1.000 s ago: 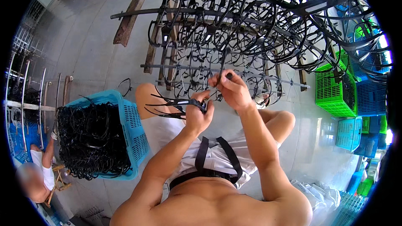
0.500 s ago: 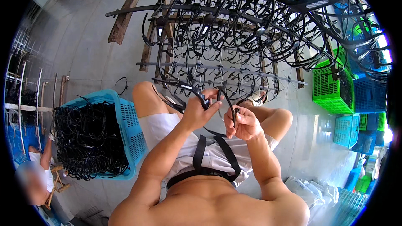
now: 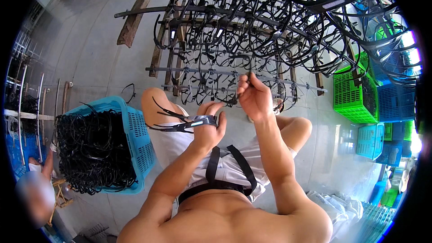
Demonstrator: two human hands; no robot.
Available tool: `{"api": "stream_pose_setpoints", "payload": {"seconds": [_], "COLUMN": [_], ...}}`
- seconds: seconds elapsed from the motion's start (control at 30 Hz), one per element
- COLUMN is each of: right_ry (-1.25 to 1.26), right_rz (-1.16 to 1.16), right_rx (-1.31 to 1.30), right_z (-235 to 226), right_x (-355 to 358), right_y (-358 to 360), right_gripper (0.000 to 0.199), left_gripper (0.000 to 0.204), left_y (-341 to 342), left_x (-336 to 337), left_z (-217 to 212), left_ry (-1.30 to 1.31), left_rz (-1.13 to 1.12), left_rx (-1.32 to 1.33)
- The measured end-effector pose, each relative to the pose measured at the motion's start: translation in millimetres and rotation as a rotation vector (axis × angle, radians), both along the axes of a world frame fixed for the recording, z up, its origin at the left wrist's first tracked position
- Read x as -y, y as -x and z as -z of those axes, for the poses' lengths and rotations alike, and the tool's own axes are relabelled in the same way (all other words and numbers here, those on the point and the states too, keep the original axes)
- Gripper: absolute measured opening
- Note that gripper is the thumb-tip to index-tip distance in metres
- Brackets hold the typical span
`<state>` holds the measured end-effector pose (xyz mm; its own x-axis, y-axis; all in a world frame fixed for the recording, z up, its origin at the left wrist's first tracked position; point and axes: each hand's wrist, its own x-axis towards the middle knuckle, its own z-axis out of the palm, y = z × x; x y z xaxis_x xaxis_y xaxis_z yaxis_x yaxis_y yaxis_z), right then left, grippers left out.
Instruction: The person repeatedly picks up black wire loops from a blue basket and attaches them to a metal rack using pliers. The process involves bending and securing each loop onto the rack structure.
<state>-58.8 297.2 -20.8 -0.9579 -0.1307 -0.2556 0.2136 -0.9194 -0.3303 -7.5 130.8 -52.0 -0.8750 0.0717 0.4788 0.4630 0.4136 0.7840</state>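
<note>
My left hand (image 3: 208, 128) is closed around a few thin black curved plastic frames (image 3: 173, 123), their long ends sticking out to the left above my thigh. A shiny light patch shows on the part at my fingers. My right hand (image 3: 255, 96) is raised to the lower bars of the rack, fingers pinched together at a black curved piece (image 3: 249, 65); its outline mixes with the pieces behind it. Rows of similar black frames (image 3: 211, 40) hang from the rack's bars (image 3: 198, 70) in front of me.
A light-blue basket (image 3: 140, 141) heaped with black frames stands at my left. Green crates (image 3: 355, 94) and blue crates (image 3: 396, 101) are stacked at the right. White plastic bags (image 3: 335, 209) lie near my right side. Another person (image 3: 38, 193) sits at the far left.
My hands were close together over my lap with black frames between them. The right has moved up and forward to the rack; the left has turned, keeping its frames.
</note>
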Motion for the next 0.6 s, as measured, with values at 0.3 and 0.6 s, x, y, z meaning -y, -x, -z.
{"api": "stream_pose_setpoints", "payload": {"seconds": [0.3, 0.6], "right_ry": [-0.457, -0.542], "right_rz": [-0.042, -0.036], "right_rx": [0.082, -0.071], "right_z": [-1, 47], "right_x": [30, 20], "right_y": [66, 46], "right_gripper": [0.014, 0.015], "left_gripper": [0.026, 0.008], "left_y": [23, 31], "left_x": [-24, -34], "left_z": [7, 29], "left_ry": [-0.026, 0.053], "left_rz": [-0.026, 0.025], "left_rx": [0.066, 0.201]}}
